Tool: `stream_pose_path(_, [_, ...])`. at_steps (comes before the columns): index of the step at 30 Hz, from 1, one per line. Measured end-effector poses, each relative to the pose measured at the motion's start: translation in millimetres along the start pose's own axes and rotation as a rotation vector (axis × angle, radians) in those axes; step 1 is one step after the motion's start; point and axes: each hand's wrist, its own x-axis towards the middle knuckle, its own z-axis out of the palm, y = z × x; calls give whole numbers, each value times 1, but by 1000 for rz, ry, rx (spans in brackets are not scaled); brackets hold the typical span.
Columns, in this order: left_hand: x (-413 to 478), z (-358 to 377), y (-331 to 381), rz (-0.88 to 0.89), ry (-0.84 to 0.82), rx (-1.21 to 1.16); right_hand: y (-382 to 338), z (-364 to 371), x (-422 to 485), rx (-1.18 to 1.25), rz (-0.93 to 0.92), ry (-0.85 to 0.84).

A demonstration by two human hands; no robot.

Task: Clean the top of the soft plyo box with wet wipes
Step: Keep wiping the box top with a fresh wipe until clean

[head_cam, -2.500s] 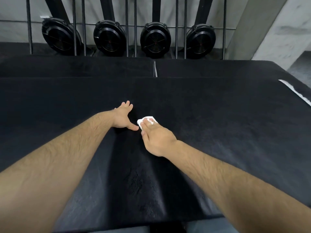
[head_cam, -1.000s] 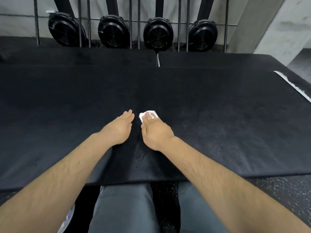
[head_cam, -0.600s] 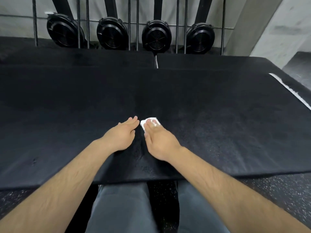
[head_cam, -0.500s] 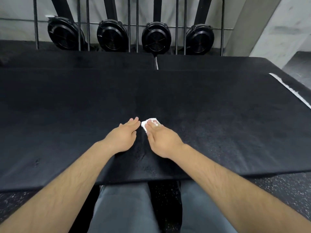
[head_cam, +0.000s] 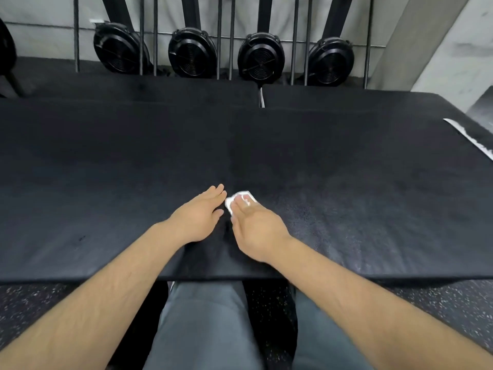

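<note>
The black soft plyo box (head_cam: 346,161) fills the middle of the head view, its front edge just above my legs. A small white wet wipe (head_cam: 230,202) lies on the box top near the centre, mostly covered by my right hand (head_cam: 256,231), whose fingers press down on it. My left hand (head_cam: 198,217) rests flat on the box right beside it, fingers together, holding nothing. The surface to the right of my right hand looks greyer and speckled.
Several black round fan units (head_cam: 262,60) and vertical metal bars (head_cam: 231,36) stand behind the box. A second black box top (head_cam: 133,88) lies further back. A white strip (head_cam: 469,138) runs along the right side. Speckled rubber floor (head_cam: 440,303) is below the front edge.
The view has pulled back from the box, so my legs and the floor show. Both hands have drawn closer together and nearer the front edge, the right still on the wipe.
</note>
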Motion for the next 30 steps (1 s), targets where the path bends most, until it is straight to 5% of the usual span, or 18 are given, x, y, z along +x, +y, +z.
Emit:
stream_pose_path(4, [-8, 0, -2, 6, 0, -65, -15, 7, 18, 64, 157, -35])
stream_pose_path(8, [-27, 4, 4, 24, 16, -72, -32, 0, -39, 13, -110, -74])
stream_pose_path(11, [-40, 14, 5, 62, 17, -42, -15, 0, -41, 148, -59, -47])
stream_pose_path(15, [-42, 18, 3, 63, 13, -96, -21, 11, -16, 43, 117, -9])
stream_pose_path(20, [-44, 17, 3, 64, 7, -97, -32, 15, -40, 110, -60, -65])
stream_pose_path(26, [-50, 23, 3, 52, 55, -112, -17, 5, -47, 247, 213, 64])
stream_pose_path(30, [-50, 24, 2, 47, 66, -147, -45, 5, -74, 201, -104, 12])
